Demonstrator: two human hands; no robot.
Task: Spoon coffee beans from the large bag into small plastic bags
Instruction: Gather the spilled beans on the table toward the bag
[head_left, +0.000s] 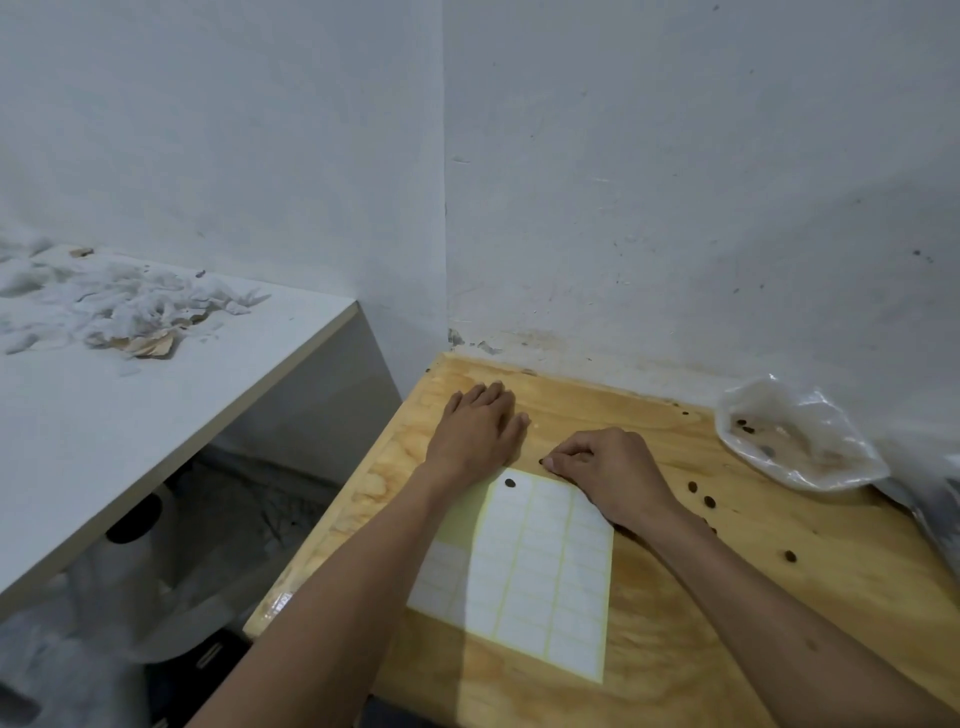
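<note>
Left hand (480, 426) fingers flat on table (675, 623); right hand (602, 467) fingers pinch a bean (542, 461) beside label sheet (524, 571).

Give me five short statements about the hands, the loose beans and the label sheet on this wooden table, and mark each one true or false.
1. The left hand lies flat on the wooden table. True.
2. The right hand holds a spoon. False: no spoon shows; its fingertips pinch a coffee bean.
3. One bean lies on the label sheet. True.
4. The plastic bag is packed full of beans. False: only a few beans show inside.
5. Loose beans lie on the table right of the right forearm. True.
</note>
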